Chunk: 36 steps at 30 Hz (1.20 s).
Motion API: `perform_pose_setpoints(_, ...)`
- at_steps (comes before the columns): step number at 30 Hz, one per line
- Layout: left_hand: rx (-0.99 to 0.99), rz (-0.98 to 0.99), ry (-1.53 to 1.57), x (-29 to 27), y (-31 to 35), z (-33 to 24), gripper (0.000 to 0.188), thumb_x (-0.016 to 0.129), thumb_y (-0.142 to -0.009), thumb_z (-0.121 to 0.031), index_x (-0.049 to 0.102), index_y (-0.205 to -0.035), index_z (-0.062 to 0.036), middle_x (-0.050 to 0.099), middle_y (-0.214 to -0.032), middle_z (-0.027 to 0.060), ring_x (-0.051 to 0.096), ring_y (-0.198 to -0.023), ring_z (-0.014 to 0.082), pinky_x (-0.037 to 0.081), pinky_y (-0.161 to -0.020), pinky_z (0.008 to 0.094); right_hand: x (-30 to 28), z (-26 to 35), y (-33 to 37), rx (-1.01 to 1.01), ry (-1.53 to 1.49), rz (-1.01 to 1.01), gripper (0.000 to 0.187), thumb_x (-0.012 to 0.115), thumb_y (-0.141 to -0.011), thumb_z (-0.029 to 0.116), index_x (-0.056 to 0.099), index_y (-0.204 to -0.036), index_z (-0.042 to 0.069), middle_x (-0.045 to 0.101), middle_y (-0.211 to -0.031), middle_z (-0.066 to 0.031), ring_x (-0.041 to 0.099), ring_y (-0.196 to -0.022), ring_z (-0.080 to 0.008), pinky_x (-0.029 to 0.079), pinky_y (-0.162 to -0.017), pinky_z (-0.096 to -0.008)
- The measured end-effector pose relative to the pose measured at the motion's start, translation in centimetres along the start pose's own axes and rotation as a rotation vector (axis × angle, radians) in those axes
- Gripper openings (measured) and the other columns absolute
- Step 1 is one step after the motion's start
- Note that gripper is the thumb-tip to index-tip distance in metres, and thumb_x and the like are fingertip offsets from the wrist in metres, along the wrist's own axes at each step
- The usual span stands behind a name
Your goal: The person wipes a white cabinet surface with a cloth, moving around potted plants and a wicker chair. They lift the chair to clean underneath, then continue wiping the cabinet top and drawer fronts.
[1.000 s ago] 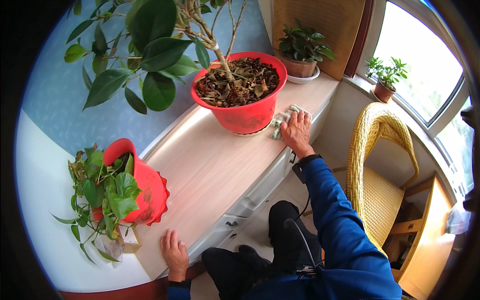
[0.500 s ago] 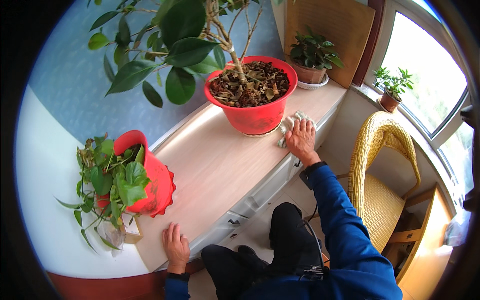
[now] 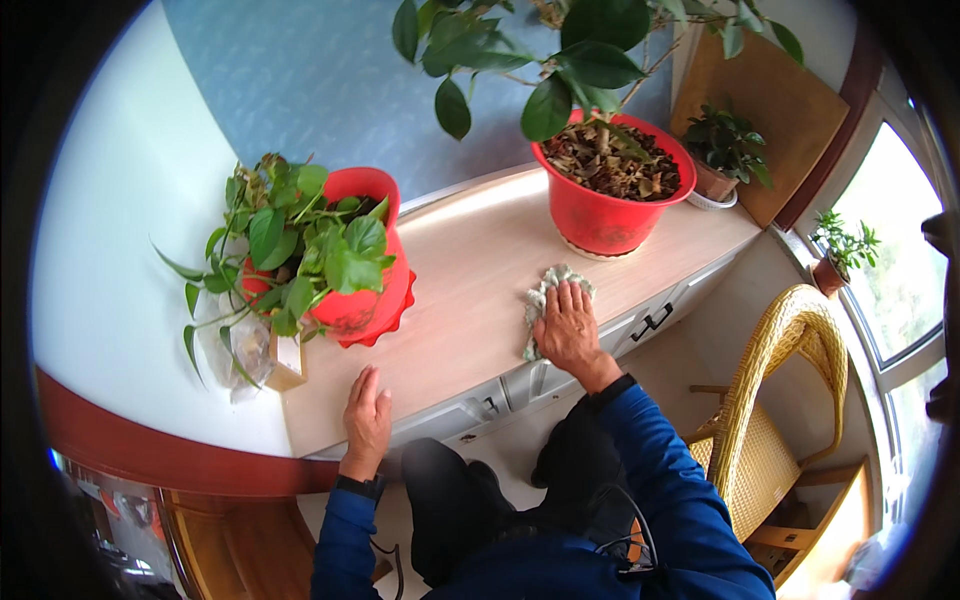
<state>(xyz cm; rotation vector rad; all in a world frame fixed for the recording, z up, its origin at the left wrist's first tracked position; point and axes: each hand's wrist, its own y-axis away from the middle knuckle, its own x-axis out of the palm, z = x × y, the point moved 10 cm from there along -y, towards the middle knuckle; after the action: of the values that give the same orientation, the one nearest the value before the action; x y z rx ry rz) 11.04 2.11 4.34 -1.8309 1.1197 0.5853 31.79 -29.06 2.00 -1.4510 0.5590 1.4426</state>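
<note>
bright daylight from blown-out window (image 3: 895, 250) at right, glare along back of cabinet top (image 3: 470, 300), heavy fisheye bend, lower-left probably soft.

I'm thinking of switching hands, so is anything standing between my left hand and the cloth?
Nothing visible stands between your left hand and the cloth. The left red pot sits behind that path. At the cloth itself, your right hand lies over part of it.
</note>
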Motion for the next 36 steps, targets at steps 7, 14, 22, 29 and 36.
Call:
perform_pose_setpoints(7, 0.093, 0.265, 0.928, -3.7, -3.0, -16.2, 0.066, 0.055, -0.108, -0.037, 0.043, -0.151, 0.0123, 0.052, -0.154, 0.0254, 0.048, -0.146, 0.0336, 0.034, -0.123, 0.0466, 1.4, -1.6, -3.1, -0.047, -0.026, 0.011, 0.068, 0.054, -0.099, 0.044, 0.05, -0.15, 0.0, 0.044, -0.156, -0.0302, 0.038, -0.145, -0.053, 0.028, -0.122, -0.0607)
perform_pose_setpoints(14, 0.141, 0.944, 1.467, -8.6, -2.4, -33.0, 0.093, 0.05, -0.102, -0.064, 0.04, -0.152, 0.0137, 0.048, -0.154, 0.0292, 0.046, -0.146, 0.0355, 0.033, -0.122, 0.0496, 1.8, -1.5, -3.7, -0.088, 0.103, -0.129, 0.061, 0.055, -0.099, 0.043, 0.054, -0.146, 0.005, 0.054, -0.147, -0.0218, 0.047, -0.138, -0.0456, 0.035, -0.116, -0.0598)
perform_pose_setpoints(22, 0.255, 1.063, 1.426, -8.3, -2.3, -36.3, 0.089, 0.051, -0.101, -0.06, 0.041, -0.151, 0.013, 0.049, -0.152, 0.0284, 0.047, -0.143, 0.0353, 0.034, -0.12, 0.0493, 1.4, -1.2, -3.6, -0.133, 0.108, -0.121, 0.059, 0.053, -0.1, 0.045, 0.055, -0.144, 0.006, 0.055, -0.142, -0.02, 0.048, -0.135, -0.0429, 0.037, -0.113, -0.057)
perform_pose_setpoints(29, 0.334, 1.058, 1.377, -8.3, -2.1, -36.8, 0.085, 0.052, -0.101, -0.057, 0.043, -0.149, 0.0123, 0.05, -0.149, 0.0276, 0.048, -0.141, 0.0351, 0.035, -0.119, 0.049, 2.5, -2.2, -3.7, -0.068, 0.074, -0.079, 0.064, 0.051, -0.101, 0.05, 0.052, -0.151, 0.008, 0.049, -0.154, -0.0228, 0.043, -0.143, -0.0471, 0.029, -0.12, -0.0598)
perform_pose_setpoints(36, 0.525, 0.946, 1.212, -9.2, -1.8, -37.0, 0.082, 0.052, -0.1, -0.054, 0.044, -0.148, 0.0117, 0.051, -0.147, 0.0269, 0.05, -0.139, 0.0349, 0.037, -0.117, 0.0487, 3.1, -2.8, -3.9, -0.006, 0.067, -0.02, 0.066, 0.05, -0.1, 0.05, 0.049, -0.153, 0.009, 0.048, -0.156, -0.0238, 0.04, -0.146, -0.0478, 0.027, -0.121, -0.0622)
